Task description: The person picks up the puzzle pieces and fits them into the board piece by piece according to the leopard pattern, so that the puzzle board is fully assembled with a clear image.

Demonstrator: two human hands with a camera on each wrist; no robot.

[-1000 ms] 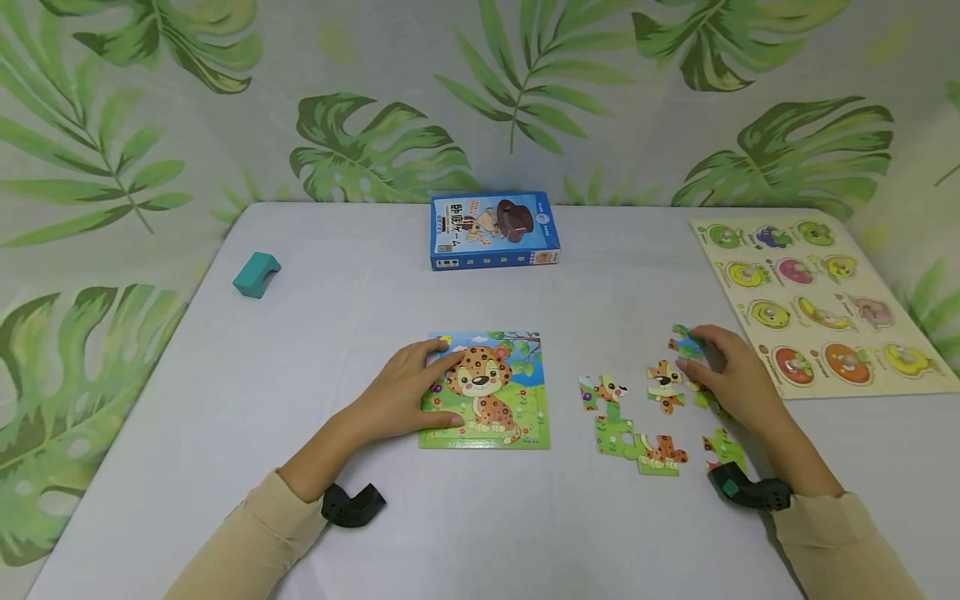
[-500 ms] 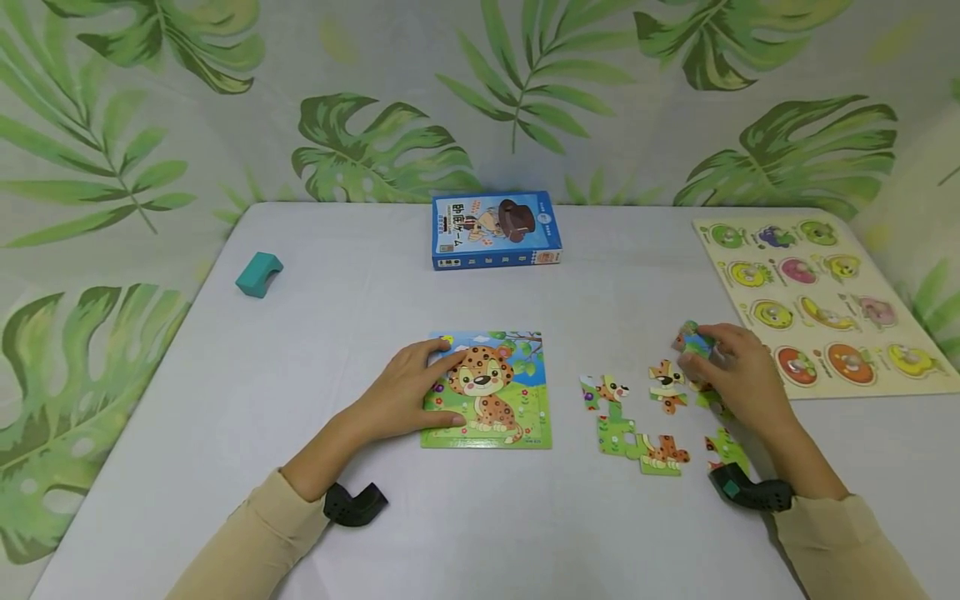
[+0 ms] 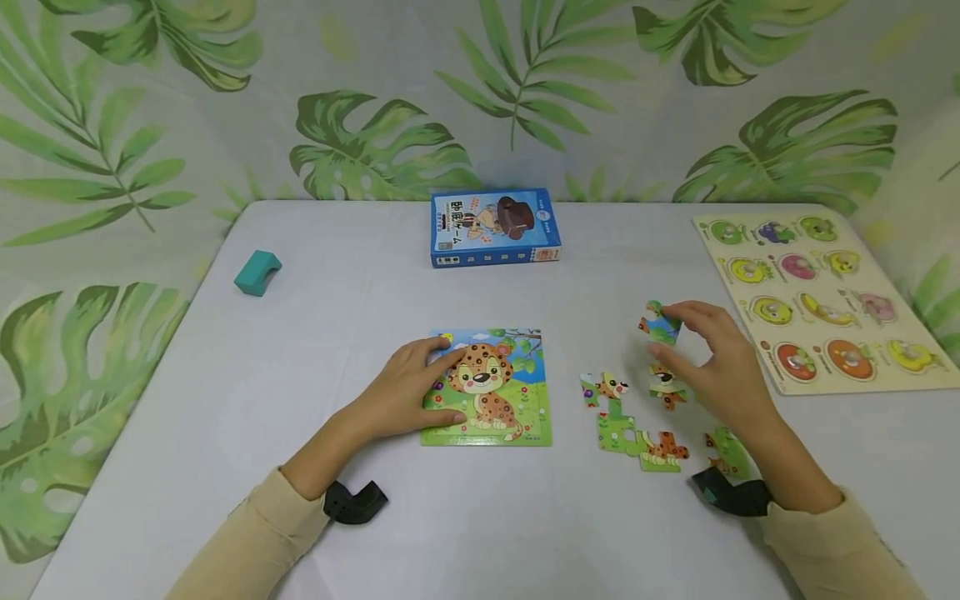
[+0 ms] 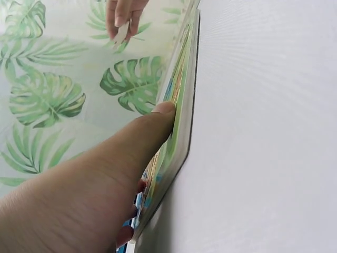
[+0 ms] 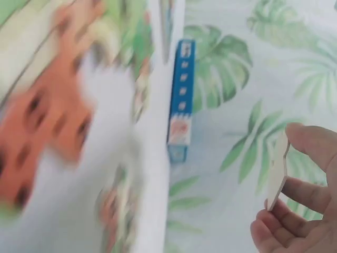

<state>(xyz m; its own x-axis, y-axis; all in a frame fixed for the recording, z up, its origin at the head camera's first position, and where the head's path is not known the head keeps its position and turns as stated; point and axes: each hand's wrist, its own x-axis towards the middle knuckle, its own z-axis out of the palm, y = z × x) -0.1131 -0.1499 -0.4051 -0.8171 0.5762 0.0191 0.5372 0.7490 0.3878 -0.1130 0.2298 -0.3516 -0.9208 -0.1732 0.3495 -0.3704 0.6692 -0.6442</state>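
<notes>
Lifted up and drawn inward since the earlier head view, a blue-and-green jigsaw piece (image 3: 662,328) has travelled with the person's right hand (image 3: 723,375) toward the table's middle. That hand's grip is narrowed to a pinch: thumb and fingers hold the thin piece by its edges; the right wrist view shows it edge-on, off the white tabletop (image 3: 480,517). Unmoved, the left hand (image 3: 408,387) rests spread over the left side of a flat square puzzle board (image 3: 525,400) picturing a spotted leopard cub; its grip is loose, thumb near the front edge. Between the hands lie loose leopard-patterned pieces (image 3: 618,433), some seemingly joined. With one piece in the air and the board steadied, the work appears to be at sorting or fitting pieces, the loose picture far from whole.
</notes>
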